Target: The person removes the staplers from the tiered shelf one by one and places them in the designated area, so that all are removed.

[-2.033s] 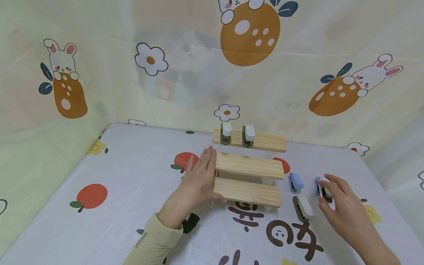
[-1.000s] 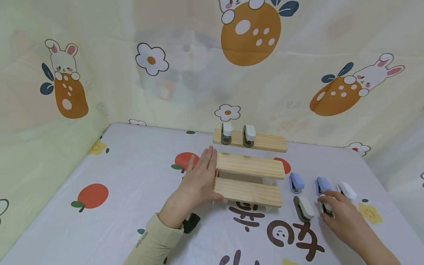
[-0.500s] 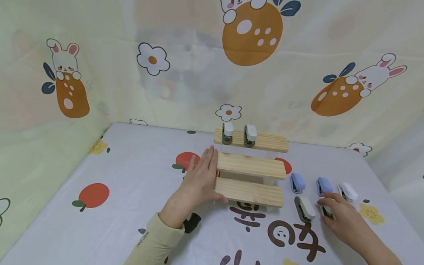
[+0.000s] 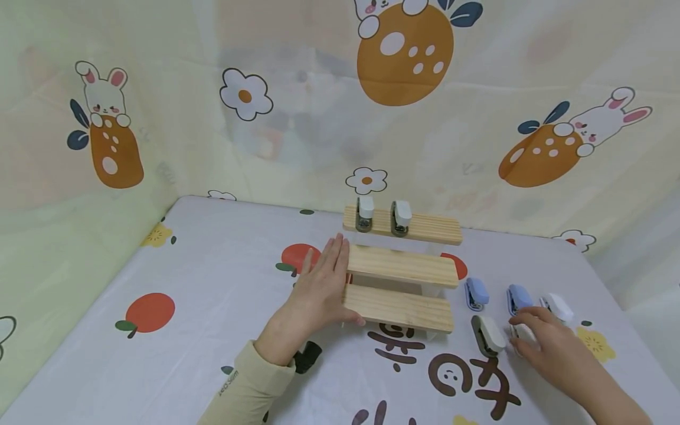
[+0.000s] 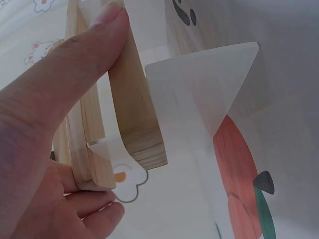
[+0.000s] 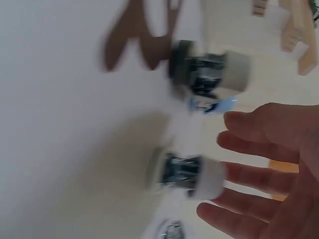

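Observation:
My left hand [image 4: 320,289] rests along the left end of a three-tier wooden rack [image 4: 401,308], fingers straight. In the left wrist view its thumb [image 5: 82,55] lies over the front plank [image 5: 137,109]. On the table at the right, my right hand [image 4: 552,348] is around a small white stapler [image 4: 524,335], partly hidden by the fingers. The right wrist view shows the thumb standing off this stapler [image 6: 192,174], with relaxed fingertips beside its white top. A grey-white stapler [image 4: 489,336] stands just left of that hand.
Two white staplers, one left [image 4: 365,213] and one right [image 4: 401,218], stand on the rack's back plank. Two blue staplers, one near the rack [image 4: 477,293] and one further right [image 4: 519,298], and another white stapler [image 4: 556,307] stand on the patterned tablecloth [image 4: 212,330].
My right hand has brought the white stapler toward me and down onto the table, in front of the right-hand blue stapler. Its fingers have loosened. My left hand stays on the rack.

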Motion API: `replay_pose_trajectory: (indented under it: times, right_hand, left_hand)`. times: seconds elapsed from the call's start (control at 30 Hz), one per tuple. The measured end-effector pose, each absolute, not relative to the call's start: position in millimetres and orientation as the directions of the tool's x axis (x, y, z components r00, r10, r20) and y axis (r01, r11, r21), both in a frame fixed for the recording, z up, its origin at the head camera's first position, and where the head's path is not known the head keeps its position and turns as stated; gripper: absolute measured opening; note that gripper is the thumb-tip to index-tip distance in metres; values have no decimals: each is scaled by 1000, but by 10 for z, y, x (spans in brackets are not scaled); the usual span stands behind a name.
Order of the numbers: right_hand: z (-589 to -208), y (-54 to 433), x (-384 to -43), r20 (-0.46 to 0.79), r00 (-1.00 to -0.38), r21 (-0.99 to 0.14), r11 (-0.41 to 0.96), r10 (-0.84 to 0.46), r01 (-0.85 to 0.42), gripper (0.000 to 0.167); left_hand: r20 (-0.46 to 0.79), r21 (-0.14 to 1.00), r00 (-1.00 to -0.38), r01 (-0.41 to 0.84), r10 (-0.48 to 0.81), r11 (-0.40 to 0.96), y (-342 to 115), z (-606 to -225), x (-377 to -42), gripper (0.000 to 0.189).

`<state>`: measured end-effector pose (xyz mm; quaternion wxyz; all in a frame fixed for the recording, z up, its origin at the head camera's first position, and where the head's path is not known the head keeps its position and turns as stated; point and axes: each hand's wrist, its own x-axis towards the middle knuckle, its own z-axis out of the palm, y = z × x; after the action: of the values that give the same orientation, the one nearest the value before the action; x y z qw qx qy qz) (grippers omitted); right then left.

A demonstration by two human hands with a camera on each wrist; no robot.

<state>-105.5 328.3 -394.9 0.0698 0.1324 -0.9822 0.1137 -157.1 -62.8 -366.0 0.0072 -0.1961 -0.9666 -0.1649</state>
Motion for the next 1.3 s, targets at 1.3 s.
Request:
replay_pose_trajectory:
  times: [1.3]
  right_hand:
    - [-3028, 2037, -1447, 556, -776, -251, 830, -297, -498, 35]
  left_hand:
    - [95, 316, -921, 388, 378, 866, -631, -3663, -1568, 142]
